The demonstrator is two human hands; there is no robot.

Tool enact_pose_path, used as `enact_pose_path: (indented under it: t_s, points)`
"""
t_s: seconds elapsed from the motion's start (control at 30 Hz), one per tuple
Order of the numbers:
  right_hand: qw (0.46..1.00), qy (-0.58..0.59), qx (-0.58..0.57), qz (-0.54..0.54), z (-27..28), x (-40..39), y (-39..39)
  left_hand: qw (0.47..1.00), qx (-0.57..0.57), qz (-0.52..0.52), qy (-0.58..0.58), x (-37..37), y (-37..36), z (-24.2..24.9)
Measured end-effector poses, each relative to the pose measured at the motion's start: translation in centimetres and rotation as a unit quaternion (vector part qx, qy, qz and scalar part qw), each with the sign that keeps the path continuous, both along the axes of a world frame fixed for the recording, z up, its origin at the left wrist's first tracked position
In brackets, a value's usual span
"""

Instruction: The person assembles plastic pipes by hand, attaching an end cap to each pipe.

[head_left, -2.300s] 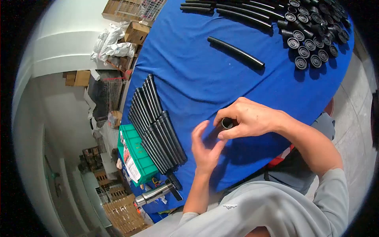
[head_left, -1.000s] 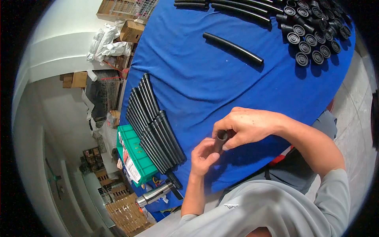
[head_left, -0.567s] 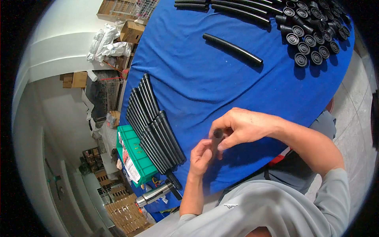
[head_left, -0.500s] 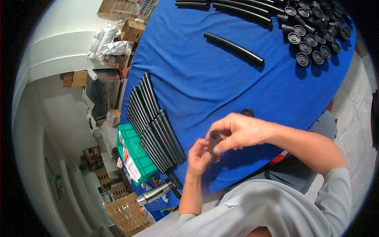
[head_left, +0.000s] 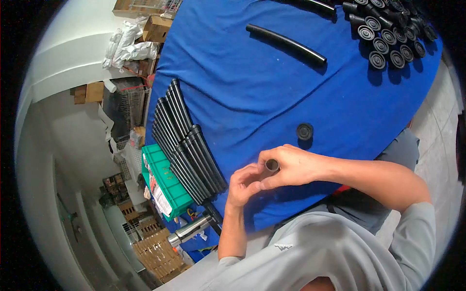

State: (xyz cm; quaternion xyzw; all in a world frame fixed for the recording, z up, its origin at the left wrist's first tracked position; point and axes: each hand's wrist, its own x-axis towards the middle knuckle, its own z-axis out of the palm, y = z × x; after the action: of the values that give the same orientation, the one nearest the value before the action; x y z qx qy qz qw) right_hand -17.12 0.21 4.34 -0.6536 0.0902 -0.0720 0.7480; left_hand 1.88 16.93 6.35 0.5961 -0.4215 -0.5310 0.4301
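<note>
The fingers of the right hand are curled around a black tube at lower centre; its open mouth faces the camera, so its long axis runs nearly along the line of sight. The left hand is just beside its left side, fingers bent and thumb apart; I cannot tell whether they grip it, as the tube's lower part is hidden. A round ribbed black piece rests on the blue-covered surface, above the right hand in the frame and nearer to it than to the left. Compared with half a second ago, this piece shows whole rather than half behind that hand, and less of the tube's side shows. Farther out, a longer black tube lies slanting at upper centre.
</note>
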Motion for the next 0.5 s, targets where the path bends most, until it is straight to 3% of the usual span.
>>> enact_pose_path:
  t_s: [0.1,0.27,0.5]
  points:
    - [0.996,0.007,0.082,-0.045,-0.9,0.5,0.5,0.998,0.031,-0.026,-0.049,1.3,0.3,-0.9]
    - [0.993,-0.018,0.091,-0.067,-1.0,0.4,0.4,0.998,0.038,0.047,0.029,0.0,0.5,-0.9]
    - [0.995,-0.036,0.089,-0.027,-1.0,0.6,0.2,0.998,0.045,0.024,0.032,0.9,0.7,-0.4]
